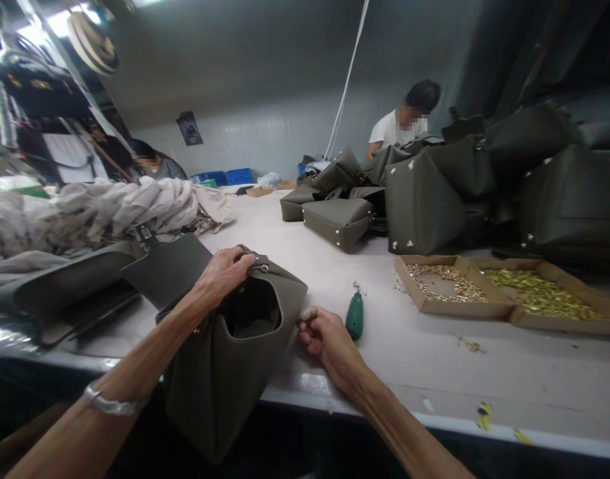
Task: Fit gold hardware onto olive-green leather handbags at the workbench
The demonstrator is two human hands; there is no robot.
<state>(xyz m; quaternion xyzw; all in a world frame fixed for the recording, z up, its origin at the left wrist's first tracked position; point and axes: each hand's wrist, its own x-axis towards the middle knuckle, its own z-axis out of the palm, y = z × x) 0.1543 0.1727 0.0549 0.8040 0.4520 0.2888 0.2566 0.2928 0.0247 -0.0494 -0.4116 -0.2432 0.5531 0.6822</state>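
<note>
A dark olive handbag [255, 359] lies tilted over the table's front edge, its opening facing up and its flap folded out to the left. My left hand [229, 269] is closed on the bag's top edge, beside a small gold metal fitting [263, 268]. Just right of the bag, my right hand [327, 339] is pinched, fingertips close to the bag's side; whatever they may hold is too small to make out. A green-handled tool [355, 316] with a thin metal tip rests on the table, right of that hand.
Two shallow cardboard trays [464, 309] of small gold metal pieces stand to the right. Behind them is a heap of olive bags [424, 199]. Whitish cloth [135, 206] and another open bag [75, 286] lie left. Two people [384, 130] sit across the table.
</note>
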